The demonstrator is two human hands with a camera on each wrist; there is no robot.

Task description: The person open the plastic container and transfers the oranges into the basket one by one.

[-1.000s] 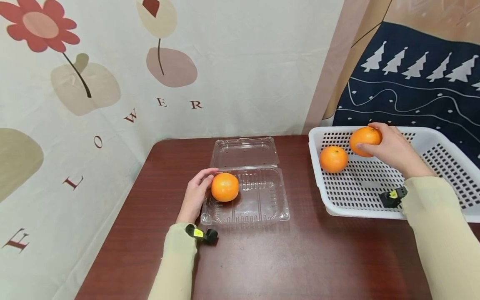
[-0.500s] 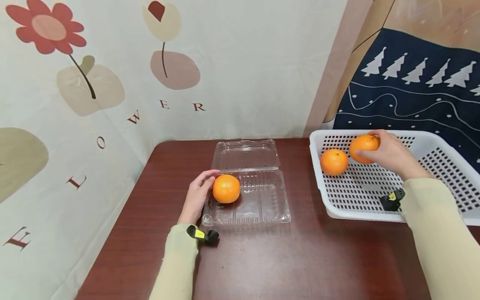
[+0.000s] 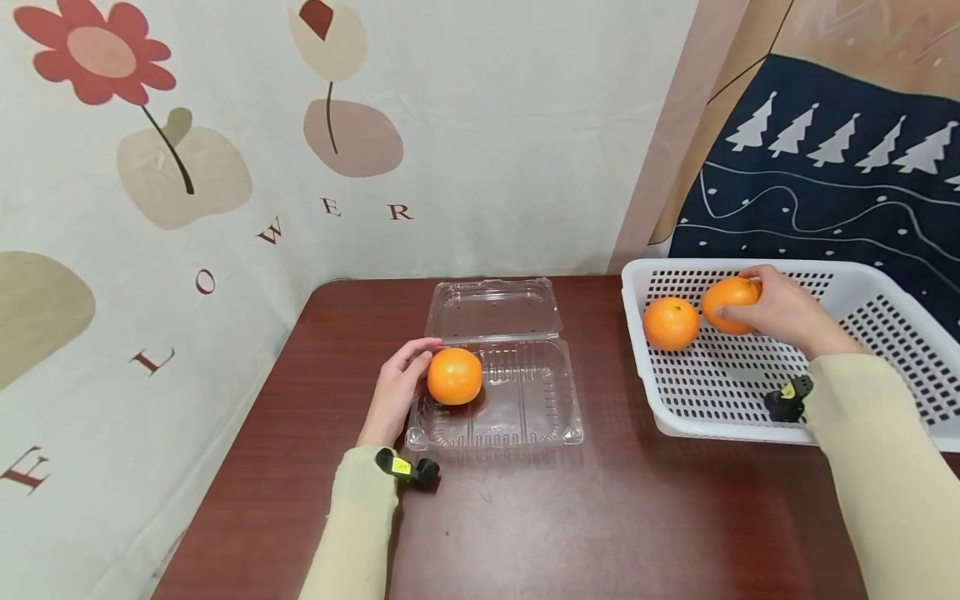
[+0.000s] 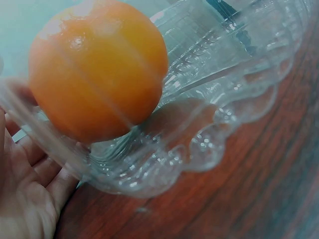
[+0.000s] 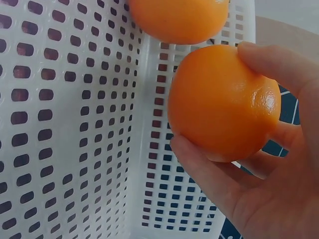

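Observation:
My right hand [image 3: 782, 310] grips an orange [image 3: 731, 304] inside the white basket, thumb and fingers spread around its sides. In the right wrist view that orange [image 5: 224, 102] sits between the fingertips, beside a second orange [image 5: 180, 17]. The same second orange [image 3: 671, 323] rests at the basket's left end in the head view. On the left, a third orange [image 3: 454, 377] sits in the left part of an opened clear plastic clamshell box [image 3: 525, 400]. My left hand [image 3: 396, 390] rests along the box's left side, its relaxed fingers [image 4: 42, 167] outside the clear wall.
The perforated white basket [image 3: 645, 392] stands at the right of the dark red wooden table [image 3: 510, 525]. The box's lid [image 3: 495, 308] lies folded back towards the wall cloth [image 3: 510, 150]. A navy cloth with white trees [image 3: 825, 183] hangs behind the basket.
My right hand has lowered its orange slightly into the basket, close beside the other orange. The left hand and the box stay in place; the head view has shifted a little.

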